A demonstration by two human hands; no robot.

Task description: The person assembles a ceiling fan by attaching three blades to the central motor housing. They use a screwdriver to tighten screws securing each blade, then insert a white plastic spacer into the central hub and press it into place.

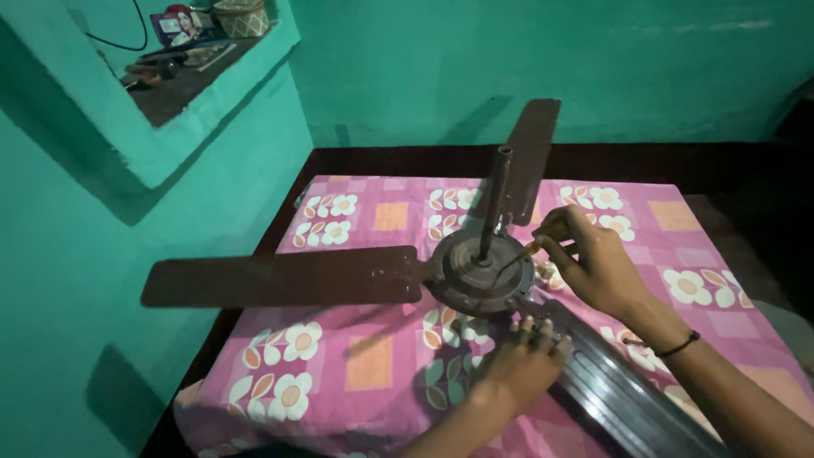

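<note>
A brown ceiling fan lies on a bed, its round motor hub [480, 273] in the middle with a rod [494, 203] standing up from it. One blade [280, 278] reaches left, one [530, 157] points away, and a third [623, 386] runs toward me at lower right. My right hand [593, 263] holds a screwdriver [532, 246] with a yellowish handle, its tip down on the hub's top. My left hand [521, 360] presses flat on the near blade, right beside the hub.
The bed carries a pink sheet [373, 356] with flower and square patterns. Green walls stand close on the left and behind. A wall niche [182, 72] at upper left holds small items and a basket. A dark bed edge [254, 254] borders the sheet.
</note>
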